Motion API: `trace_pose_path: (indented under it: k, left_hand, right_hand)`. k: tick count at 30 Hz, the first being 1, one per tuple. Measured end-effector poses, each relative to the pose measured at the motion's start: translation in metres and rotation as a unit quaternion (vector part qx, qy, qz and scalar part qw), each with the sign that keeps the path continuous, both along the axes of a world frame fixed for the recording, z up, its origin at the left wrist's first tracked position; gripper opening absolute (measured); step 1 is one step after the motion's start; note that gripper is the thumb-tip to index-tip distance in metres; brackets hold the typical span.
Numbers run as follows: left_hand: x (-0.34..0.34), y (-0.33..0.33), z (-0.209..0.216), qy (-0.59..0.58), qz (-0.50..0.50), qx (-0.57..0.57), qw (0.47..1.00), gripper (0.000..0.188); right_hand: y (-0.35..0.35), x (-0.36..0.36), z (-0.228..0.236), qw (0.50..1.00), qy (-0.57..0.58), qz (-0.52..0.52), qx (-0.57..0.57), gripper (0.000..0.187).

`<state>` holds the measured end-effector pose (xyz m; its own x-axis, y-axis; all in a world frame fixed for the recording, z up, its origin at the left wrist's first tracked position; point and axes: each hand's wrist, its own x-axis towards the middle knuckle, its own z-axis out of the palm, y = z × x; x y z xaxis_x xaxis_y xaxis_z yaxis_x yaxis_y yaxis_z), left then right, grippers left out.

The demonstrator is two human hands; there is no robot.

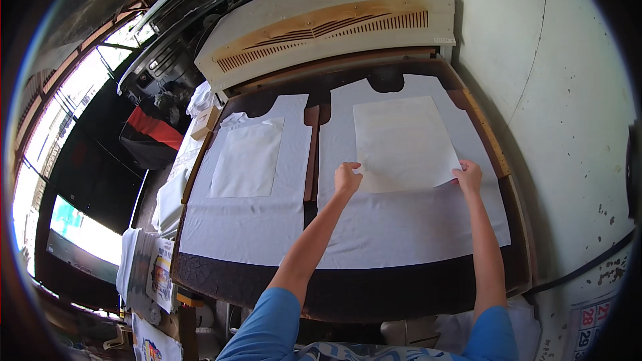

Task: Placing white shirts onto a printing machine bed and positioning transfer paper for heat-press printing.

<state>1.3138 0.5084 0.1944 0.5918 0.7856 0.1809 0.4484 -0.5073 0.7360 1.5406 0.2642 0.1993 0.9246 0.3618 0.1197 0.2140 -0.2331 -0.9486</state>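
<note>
remotely, i have the right-side sheet (404,137) over its pale cloth panel (421,234), near right corner pinched by my right hand (470,177); whether the fingers of my left hand (348,178) grip or merely touch its left edge, i can't tell. the left-side sheet (249,160) already lies placed, so only this one seems left to settle.

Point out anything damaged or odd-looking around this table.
Brown staining surrounds the vent slots of the cream machine hood, unlike its paler ends. Dark patches mar the right-hand wall, like chipped paint. The larger white sheet shows no tear.
</note>
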Motion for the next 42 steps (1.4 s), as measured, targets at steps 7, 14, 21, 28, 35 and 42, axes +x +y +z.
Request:
trace_pose_path:
  k: [7,14,21,28,35,42]
  left_hand:
    - [-0.005,0.003,-0.001,0.037,-0.014,-0.025,0.999,0.033]
    - [-0.014,-0.012,0.002,0.061,0.007,0.066,0.996,0.028]
    - [-0.035,-0.050,0.008,0.120,-0.062,0.206,0.969,0.029]
    - [-0.054,-0.049,0.002,0.060,-0.041,0.209,0.975,0.031]
    - [-0.138,-0.089,0.022,-0.026,-0.084,0.190,0.978,0.030]
    - [-0.307,-0.141,0.018,-0.080,-0.040,0.163,0.983,0.026]
  right_hand:
    - [0.004,-0.009,0.008,1.000,-0.003,0.003,-0.029,0.030]
    - [0.001,-0.025,0.012,0.937,-0.231,-0.130,-0.226,0.018]
    - [-0.017,-0.024,0.002,0.926,-0.249,-0.070,-0.274,0.004]
    - [-0.011,-0.025,-0.001,0.927,-0.288,-0.064,-0.233,0.004]
    - [-0.022,-0.080,0.015,0.945,-0.296,-0.012,-0.141,0.005]
    - [-0.053,-0.265,0.027,0.963,-0.248,0.088,-0.057,0.003]
